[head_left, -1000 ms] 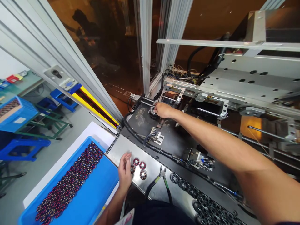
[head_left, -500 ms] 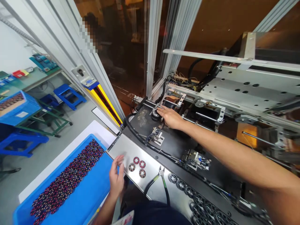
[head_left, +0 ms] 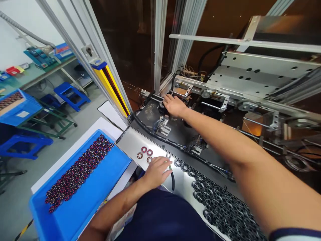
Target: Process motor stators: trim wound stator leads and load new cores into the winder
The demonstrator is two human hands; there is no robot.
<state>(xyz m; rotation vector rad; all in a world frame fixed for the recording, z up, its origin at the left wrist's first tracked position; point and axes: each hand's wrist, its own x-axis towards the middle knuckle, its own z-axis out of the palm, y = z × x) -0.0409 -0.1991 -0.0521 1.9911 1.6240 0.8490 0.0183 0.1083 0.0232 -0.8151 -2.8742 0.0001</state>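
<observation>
My right hand (head_left: pixel 174 105) reaches far out over the machine bed, its fingers curled around the right side of a round black part (head_left: pixel 162 107) at a station; the fingertips are partly hidden. My left hand (head_left: pixel 157 171) hovers palm down above the diagonal cutters (head_left: pixel 173 179), thumb apart from the fingers, covering the middle of the tool. The cutters lie on the steel ledge (head_left: pixel 130 139). Beside the left hand are several small ring-shaped wound cores (head_left: pixel 149 152), red and copper-coloured, one partly covered by the fingers.
Many black ring-shaped housings (head_left: pixel 215 201) crowd the ledge's right side. A blue tray (head_left: pixel 105 174) at left holds rows of wound cores (head_left: pixel 80 167). A black cable (head_left: pixel 173 144) runs along the bed's front. A yellow light-curtain post (head_left: pixel 111 87) and a metal crossbar (head_left: pixel 213 41) frame the machine.
My left hand has moved right from the ledge's left edge to above the cutters. My right hand stays at the round part, now covering more of it. The camera view has shifted.
</observation>
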